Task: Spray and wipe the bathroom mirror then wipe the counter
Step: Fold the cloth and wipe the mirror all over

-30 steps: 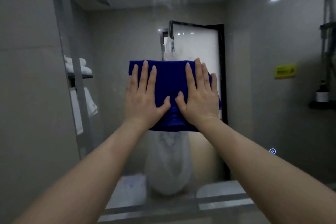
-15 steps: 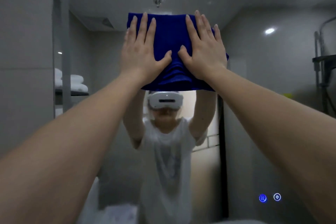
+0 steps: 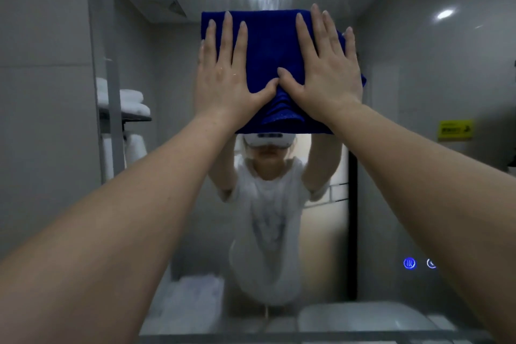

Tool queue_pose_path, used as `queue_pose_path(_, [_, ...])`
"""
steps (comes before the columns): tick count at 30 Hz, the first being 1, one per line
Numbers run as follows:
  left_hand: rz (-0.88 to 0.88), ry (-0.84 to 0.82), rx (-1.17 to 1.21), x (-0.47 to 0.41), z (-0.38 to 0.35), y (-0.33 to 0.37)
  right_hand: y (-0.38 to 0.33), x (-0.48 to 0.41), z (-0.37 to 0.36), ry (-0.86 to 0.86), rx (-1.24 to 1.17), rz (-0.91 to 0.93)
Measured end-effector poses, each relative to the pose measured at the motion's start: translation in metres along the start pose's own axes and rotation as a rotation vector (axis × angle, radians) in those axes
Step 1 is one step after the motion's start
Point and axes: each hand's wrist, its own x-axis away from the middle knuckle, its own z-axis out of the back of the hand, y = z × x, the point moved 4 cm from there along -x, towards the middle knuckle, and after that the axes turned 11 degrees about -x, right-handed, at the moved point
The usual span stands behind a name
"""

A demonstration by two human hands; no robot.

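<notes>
Both our arms up, forearms straight, palms forward. Left hand [image 3: 229, 75] and right hand [image 3: 326, 75]: grip wide, fingers straight, spread, pointing up, pressing flat; thumbs nearly touching. One folded blue cloth [image 3: 268, 45], high on one mirror [image 3: 391, 78], under two hands; top edge level, left-right; lower part bunched.

Grey wall [image 3: 42, 120] left of the fingers [image 3: 227, 36]; white towels [image 3: 131, 98] on a shelf [image 3: 139, 119] nearer them. Spotlight [image 3: 445, 13] lit to their right; yellow sign [image 3: 455, 130] below.
</notes>
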Motion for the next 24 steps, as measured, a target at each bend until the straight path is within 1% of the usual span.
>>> queue_pose_path(6, [-0.025,-0.034,0.045,0.072,-0.016,0.009,-0.013,0.071,-0.019,-0.064,-0.033,-0.041])
queue_pose_path(11, [-0.054,-0.023,0.058,0.123,-0.026,0.017,-0.020,0.130,-0.040,-0.012,-0.059,-0.065])
queue_pose_path(15, [-0.024,-0.014,0.076,0.142,-0.029,0.020,-0.021,0.144,-0.045,0.024,-0.073,-0.061])
queue_pose_path(20, [-0.023,-0.008,0.087,0.143,-0.028,0.021,-0.022,0.145,-0.044,0.037,-0.082,-0.070])
queue_pose_path(24, [-0.037,-0.024,0.089,0.170,-0.034,0.026,-0.026,0.176,-0.053,0.058,-0.094,-0.071])
